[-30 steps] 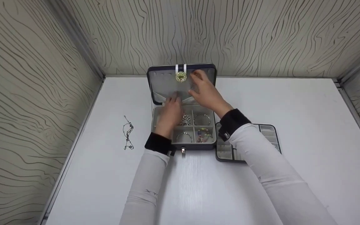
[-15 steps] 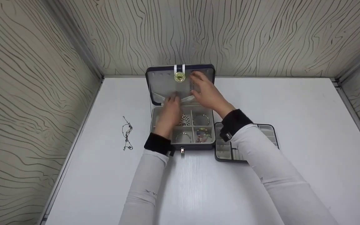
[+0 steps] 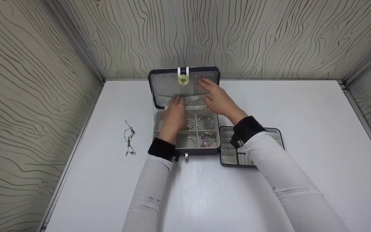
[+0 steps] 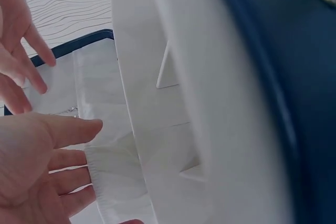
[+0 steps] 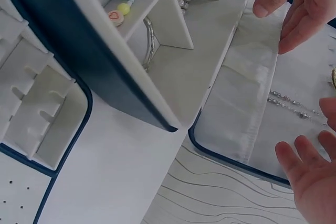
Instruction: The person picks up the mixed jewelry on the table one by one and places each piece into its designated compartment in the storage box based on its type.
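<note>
As right hand [image 3: 220,100] spread loose fingers by necklace [image 5: 303,115], left hand [image 3: 175,114] reached near-straight fingers to pocket [image 3: 195,101]; whether tips touched, couldn't tell. Right wrist view picked out necklace's beads against open lid [image 3: 166,85], lower end hard to make out at pocket edge; head view gave only faint lines. Left wrist view cut both hands off. Left hand partly hid pearls [image 3: 189,124] in box [image 3: 201,151].

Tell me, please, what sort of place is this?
Likely an enclosed work booth: a white table stands between wood-patterned panels, metal strips run along the corners, and a jewelry box lies open on the table.
</note>
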The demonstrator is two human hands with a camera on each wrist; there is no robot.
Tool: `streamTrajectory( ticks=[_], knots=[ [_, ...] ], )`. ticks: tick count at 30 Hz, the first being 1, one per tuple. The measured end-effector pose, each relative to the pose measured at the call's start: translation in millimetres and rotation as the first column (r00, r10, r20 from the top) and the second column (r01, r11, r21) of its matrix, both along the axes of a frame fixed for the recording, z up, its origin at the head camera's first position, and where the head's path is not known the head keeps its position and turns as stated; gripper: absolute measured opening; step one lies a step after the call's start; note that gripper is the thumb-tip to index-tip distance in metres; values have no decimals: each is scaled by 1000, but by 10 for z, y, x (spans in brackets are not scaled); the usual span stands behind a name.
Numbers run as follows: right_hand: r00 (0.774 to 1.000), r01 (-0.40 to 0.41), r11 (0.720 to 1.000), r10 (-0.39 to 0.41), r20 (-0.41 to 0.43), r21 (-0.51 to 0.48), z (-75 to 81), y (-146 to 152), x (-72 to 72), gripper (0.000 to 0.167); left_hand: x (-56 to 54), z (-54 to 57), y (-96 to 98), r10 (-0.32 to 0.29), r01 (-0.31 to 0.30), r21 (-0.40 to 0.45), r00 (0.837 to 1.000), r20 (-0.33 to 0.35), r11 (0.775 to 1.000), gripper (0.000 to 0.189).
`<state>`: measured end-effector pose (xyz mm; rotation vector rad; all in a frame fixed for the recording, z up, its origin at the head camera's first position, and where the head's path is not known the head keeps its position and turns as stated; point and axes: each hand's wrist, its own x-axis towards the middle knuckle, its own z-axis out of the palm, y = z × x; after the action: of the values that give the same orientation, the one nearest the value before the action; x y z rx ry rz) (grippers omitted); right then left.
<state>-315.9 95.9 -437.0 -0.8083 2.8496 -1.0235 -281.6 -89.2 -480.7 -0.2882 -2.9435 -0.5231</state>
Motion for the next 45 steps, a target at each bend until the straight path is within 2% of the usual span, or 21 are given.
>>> streamTrajectory(
  ticks=[3,11,16,21,28,36,40,45],
  knots=[
    [1000,1,1000,-1,5,-19,-10,42,18,57,13,1,6,24,-24,-9,1000,15,1000,53],
    [999,38,994,-34,41,-99,-38,152,116,52,56,45,33,53,-53,10,998,-28,999,48],
    [997,42,987,-31,73,-156,-121,255,190,49,94,89,-5,67,-67,7,998,1,998,48],
    [993,51,978,-28,114,-201,-218,372,270,52,180,165,-95,79,-80,34,997,17,996,53],
    [979,93,987,-66,194,-135,-383,509,367,57,318,203,-292,104,-103,122,995,2,987,53],
    [944,102,993,-79,321,-56,-526,538,466,56,485,162,-629,197,-185,243,980,-23,952,50],
    [943,99,995,-83,324,-33,-579,525,479,53,546,109,-811,253,-236,282,967,-25,930,47],
    [948,93,996,-88,305,0,-649,519,487,52,603,20,-1031,319,-313,277,948,25,908,42]
  ],
)
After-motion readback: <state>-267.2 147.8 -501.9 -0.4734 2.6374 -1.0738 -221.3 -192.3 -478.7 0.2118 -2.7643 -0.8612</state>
